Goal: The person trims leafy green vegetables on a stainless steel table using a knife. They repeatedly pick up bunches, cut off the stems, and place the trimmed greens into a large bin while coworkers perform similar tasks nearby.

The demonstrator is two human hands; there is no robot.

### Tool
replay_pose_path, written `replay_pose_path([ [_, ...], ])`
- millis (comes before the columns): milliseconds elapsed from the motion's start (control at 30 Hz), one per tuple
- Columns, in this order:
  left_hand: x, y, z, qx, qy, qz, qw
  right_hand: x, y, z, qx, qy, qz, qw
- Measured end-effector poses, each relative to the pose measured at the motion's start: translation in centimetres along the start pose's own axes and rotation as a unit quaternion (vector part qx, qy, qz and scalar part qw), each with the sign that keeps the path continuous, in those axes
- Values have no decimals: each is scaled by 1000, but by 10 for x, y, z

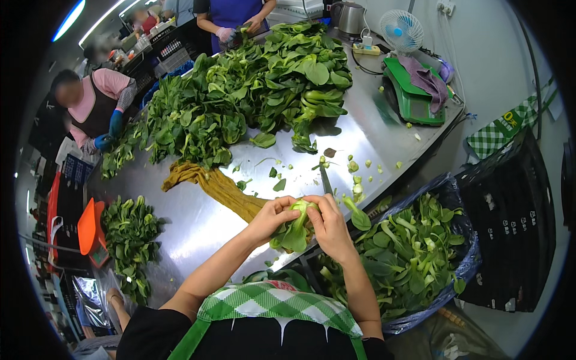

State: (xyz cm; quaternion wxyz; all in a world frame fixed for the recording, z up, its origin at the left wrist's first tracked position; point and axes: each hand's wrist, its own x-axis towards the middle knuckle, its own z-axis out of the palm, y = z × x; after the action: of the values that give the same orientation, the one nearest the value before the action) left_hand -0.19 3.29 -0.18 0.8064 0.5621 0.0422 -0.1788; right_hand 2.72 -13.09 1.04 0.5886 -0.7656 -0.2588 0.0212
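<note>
My left hand (pixel 271 221) and my right hand (pixel 330 226) both grip one small head of bok choy (pixel 295 231) above the front edge of the steel table (pixel 193 229). Its pale base points up between my fingertips, and its leaves hang toward me. Just beyond my right hand lies a knife (pixel 326 181), its near end partly hidden by that hand. A twisted mustard-coloured cloth (pixel 216 182) stretches across the table to my left hand. Cut stem ends (pixel 353 166) and leaf scraps are scattered beyond the knife. A loose leaf (pixel 358 217) rests at the table edge by my right wrist.
A large heap of bok choy (pixel 252 90) covers the far table. Loose leaves fill a bag-lined container (pixel 418 256) at right. Further right are a green scale (pixel 416 96) and a fan (pixel 400 31). A smaller pile (pixel 130 243) lies left. Two co-workers (pixel 101 103) handle greens opposite.
</note>
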Motion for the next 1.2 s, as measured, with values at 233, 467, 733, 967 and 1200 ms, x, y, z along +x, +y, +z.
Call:
replay_pose_path([
  [233, -4, -6, -5, -315, -127, -33, 940, -20, -3, -42, -144, 79, 15, 986],
  [467, -3, 10, 7, -335, -65, -40, 939, -92, -30, -101, -455, 16, 243, 857],
  [733, 2, -19, 28, -140, -70, -69, 985, -50, -55, -47, -92, -33, -37, 995],
  [967, -5, -9, 38, -133, -55, -114, 983, -38, -35, -37, -92, 71, -59, 991],
  [1200, -6, -13, 28, -134, -76, -114, 981, -31, -33, -30, -37, 97, 33, 994],
])
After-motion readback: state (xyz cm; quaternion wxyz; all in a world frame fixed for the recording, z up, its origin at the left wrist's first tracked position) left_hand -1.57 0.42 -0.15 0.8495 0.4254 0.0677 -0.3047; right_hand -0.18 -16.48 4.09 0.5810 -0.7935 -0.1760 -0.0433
